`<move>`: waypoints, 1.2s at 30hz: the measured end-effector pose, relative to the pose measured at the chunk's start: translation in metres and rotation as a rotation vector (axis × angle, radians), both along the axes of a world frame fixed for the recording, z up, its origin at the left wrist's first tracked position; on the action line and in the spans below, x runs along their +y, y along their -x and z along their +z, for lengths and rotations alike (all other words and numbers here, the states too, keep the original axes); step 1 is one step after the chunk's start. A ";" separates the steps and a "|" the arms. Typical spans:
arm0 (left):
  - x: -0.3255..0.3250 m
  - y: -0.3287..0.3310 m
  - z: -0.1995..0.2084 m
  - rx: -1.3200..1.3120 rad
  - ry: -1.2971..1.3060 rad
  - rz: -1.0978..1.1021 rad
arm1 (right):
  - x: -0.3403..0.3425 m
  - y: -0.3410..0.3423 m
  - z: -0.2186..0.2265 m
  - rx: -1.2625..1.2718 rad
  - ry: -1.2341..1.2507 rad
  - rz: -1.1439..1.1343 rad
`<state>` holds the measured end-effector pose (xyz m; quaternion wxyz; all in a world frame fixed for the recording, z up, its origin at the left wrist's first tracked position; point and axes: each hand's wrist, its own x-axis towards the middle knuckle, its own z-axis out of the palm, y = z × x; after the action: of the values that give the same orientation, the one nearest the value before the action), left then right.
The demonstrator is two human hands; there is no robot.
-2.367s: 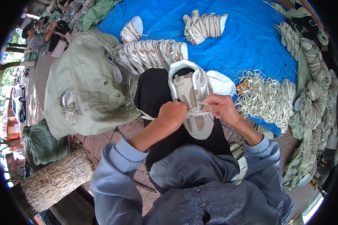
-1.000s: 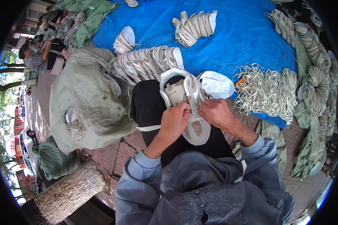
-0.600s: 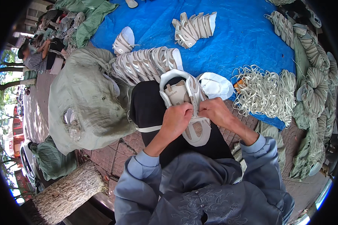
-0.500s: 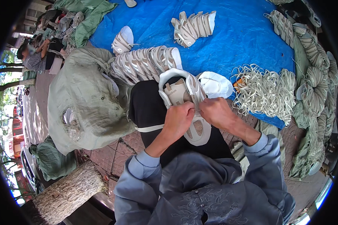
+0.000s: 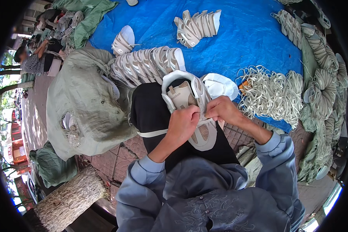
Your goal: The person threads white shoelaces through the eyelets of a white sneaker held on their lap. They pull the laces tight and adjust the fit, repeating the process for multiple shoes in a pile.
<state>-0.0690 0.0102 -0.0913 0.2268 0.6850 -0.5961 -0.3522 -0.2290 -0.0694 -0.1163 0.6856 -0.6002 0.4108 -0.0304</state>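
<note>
A beige and white shoe upper lies along my thigh, its padded collar pointing away from me and its toe towards me. A pale band runs round the black trouser leg and across the upper. On the left side of the lacing area my left hand is closed, thumb pressed on the curled fingers; what it grips is hidden. My right hand pinches at the opposite eyelet edge, and its fingertips cover whatever is between them. The tongue shows between the collar sides.
Beyond my knees, a blue tarp carries a row of nested uppers, a smaller stack and a heap of white laces. A bulging sack stands left, above a log. Bundled uppers line the right. Another person sits far left.
My right hand has turned and shifted slightly right, its fist loosening into a fingertip pinch. The left hand stays nearly where it was. The view has shifted a little.
</note>
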 end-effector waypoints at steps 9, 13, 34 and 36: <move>-0.002 -0.003 -0.005 0.133 -0.040 0.013 | 0.028 -0.005 -0.014 -0.003 1.237 0.129; -0.015 -0.007 -0.005 -0.095 0.005 -0.153 | 0.021 0.001 -0.025 -0.229 0.636 -0.084; 0.000 -0.081 0.107 -0.009 0.506 0.451 | 0.036 -0.066 0.041 -0.274 1.028 0.254; 0.002 -0.069 0.111 -0.138 0.655 0.308 | 0.038 -0.085 0.043 -0.213 1.095 0.428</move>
<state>-0.0005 0.0118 0.0196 0.4436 0.6800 -0.5810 -0.0572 -0.1439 -0.0310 -0.0731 0.3048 -0.9294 0.1345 -0.1590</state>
